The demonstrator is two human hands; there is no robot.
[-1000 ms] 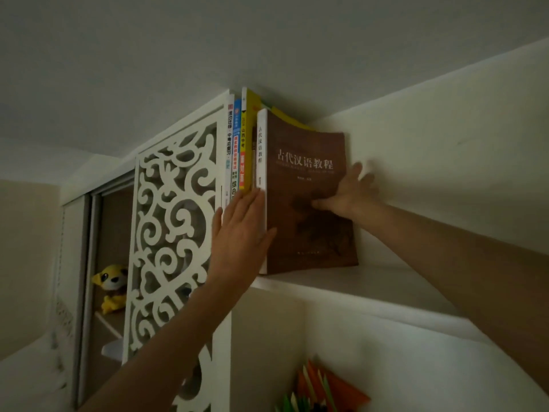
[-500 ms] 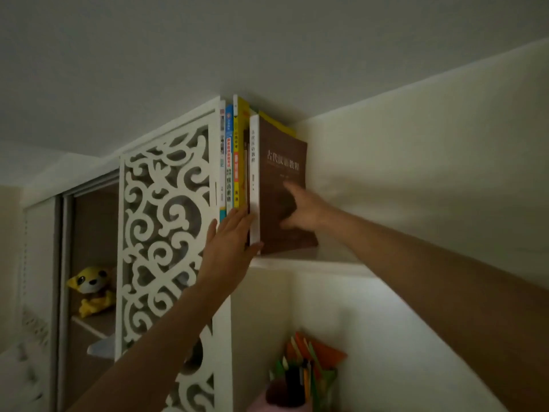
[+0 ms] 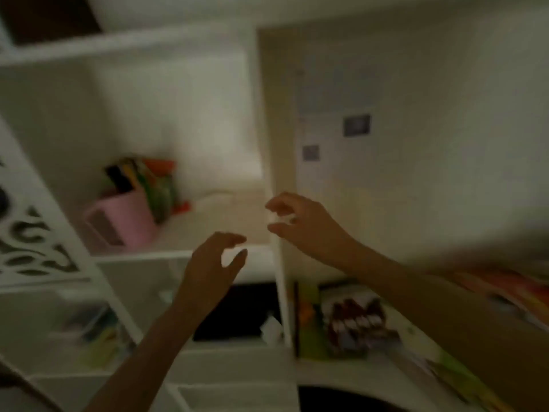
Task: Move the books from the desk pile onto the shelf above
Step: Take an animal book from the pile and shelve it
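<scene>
Two bare hands hang in mid-air in front of a white shelf unit, and neither holds anything; the whole view is blurred.

At far left a white fretwork panel [image 3: 32,242] stands at the unit's edge. Next, in an open compartment, a pink container [image 3: 124,221] sits on the shelf board [image 3: 142,254] with coloured items [image 3: 154,185] standing up out of it; what they are I cannot tell.

The left hand [image 3: 208,272] comes next, its fingers [image 3: 234,237] loosely curved and apart from the thumb, gripping nothing. It hovers in front of that shelf board's front edge, apparently touching nothing. Below it is a dark opening [image 3: 237,310] in the unit.

A white upright divider [image 3: 279,263] runs down between the hands. The right hand [image 3: 306,221] is just right of it and higher, fingers likewise curled loosely with a gap to the thumb, empty.

Right of and below the right hand lie the likely books: a colourful cover [image 3: 341,319] low beside the divider, and more colourful flat covers [image 3: 505,292] at the far right under the right forearm, on what seems to be the bench. Their long axes are too blurred to tell.

My judgement: the next book lies down and to the right of both hands, so the right hand is nearer. The target shelf above is out of view beyond the top edge.
</scene>
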